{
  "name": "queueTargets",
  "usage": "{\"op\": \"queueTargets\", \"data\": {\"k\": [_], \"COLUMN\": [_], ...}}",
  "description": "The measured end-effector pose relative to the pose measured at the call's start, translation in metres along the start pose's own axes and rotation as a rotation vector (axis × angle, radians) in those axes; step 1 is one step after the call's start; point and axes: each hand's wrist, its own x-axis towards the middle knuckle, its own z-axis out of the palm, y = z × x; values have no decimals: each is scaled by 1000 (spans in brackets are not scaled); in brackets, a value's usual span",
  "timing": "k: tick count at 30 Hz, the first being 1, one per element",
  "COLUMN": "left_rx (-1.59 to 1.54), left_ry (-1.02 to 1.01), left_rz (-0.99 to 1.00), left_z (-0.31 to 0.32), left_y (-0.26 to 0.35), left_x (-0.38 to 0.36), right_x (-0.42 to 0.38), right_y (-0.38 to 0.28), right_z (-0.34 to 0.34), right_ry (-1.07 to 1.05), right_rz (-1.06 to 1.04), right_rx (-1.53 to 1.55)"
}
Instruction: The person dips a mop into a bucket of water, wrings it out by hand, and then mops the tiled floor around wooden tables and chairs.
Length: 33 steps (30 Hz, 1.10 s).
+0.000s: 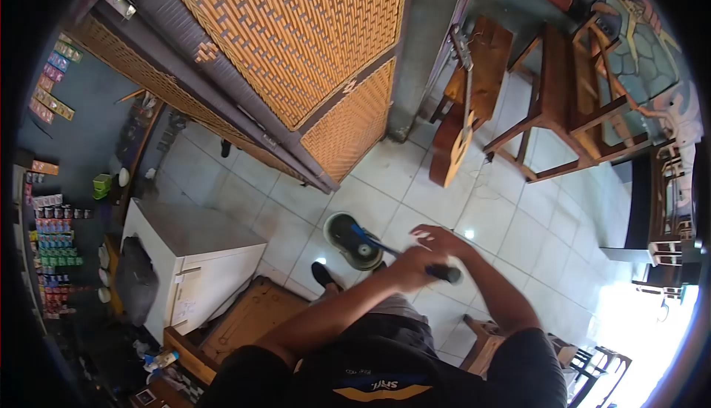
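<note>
My left hand [416, 269] is wrapped round a long blue and dark rod [385, 248], whose thick dark end [446, 273] sticks out beyond the fist. The rod's blue far end overlaps a dark oval base [342, 229] on the floor, which has a pale rim and a round grey disc. Just above and beyond the left fist, my right hand [438, 241] is raised, fingers apart and slightly bent, with nothing visible in them. My feet stand close to the near side of the base.
A woven rattan screen [289, 30] rises ahead. An acoustic guitar [452, 145] leans against a wooden bench [485, 60], beside another wooden bench [552, 97]. To the left are a white cabinet [196, 234], a brown panel [255, 319] and hanging sachets [55, 241]. A wooden stool [481, 341] stands near my right elbow.
</note>
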Motion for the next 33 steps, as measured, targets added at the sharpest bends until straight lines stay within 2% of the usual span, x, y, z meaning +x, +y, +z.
{"op": "queueTargets", "data": {"k": [1,3,4,5,6,8,9,10,11,12,13,15,17,19,20,21,23,24,25,26,27,29,31,33], "left_rx": [24,127,141,153,137,180,166,211,262,273,220,119,-12,-45,189,417,253,296,340,350,351,359,362,286], "left_ry": [-150,-375,-461,-546,-547,-746,-743,-696,-644,-776,-808,-617,-617,-391,-298,-195,-162,-223,-279,-242,-207,-99,36,191], "left_rz": [-28,10,45,79,95,113,121,238,347,323,280,358,128,-278,-265,-242,-656,-722,-785,-856,-943,-1044,-1131,-1298], "left_z": [25,67,90,112,128,147,151,152,146,127,112,97,27,-23,-46,-63,-83,-95,-103,-105,-101,-89,-74,-48], "left_y": [-8,2,-2,-7,-7,-8,-13,-22,-31,-26,-31,-75,-71,-86,-104,-127,-165,-180,-199,-220,-241,-293,-333,-387], "left_x": [-2,-2,-5,-8,-8,-12,-24,-37,-45,-49,-59,-98,-112,-153,-172,-190,-226,-231,-233,-233,-236,-244,-240,-249], "right_x": [-23,-72,-87,-96,-97,-88,-78,-68,-55,-44,-28,-7,9,13,11,54,60,59,60,61,71,82,86,74], "right_y": [7,-38,-54,-63,-56,-31,-11,22,26,55,77,20,13,-23,81,145,314,279,247,197,210,236,232,199], "right_z": [-27,-73,-80,-84,-77,-42,-15,17,45,83,117,140,157,153,203,270,364,336,303,268,270,291,304,274], "right_ry": [50,148,156,160,135,68,8,-30,-154,-227,-304,-461,-570,-459,-451,-270,103,100,211,309,278,378,310,61], "right_rz": [-54,204,244,287,288,324,398,362,500,525,543,736,767,601,604,506,293,301,354,407,426,540,622,857], "right_rx": [-95,-346,-409,-472,-444,-429,-398,-415,-350,-406,-453,-148,-36,-23,13,266,729,737,537,332,340,54,116,97]}}
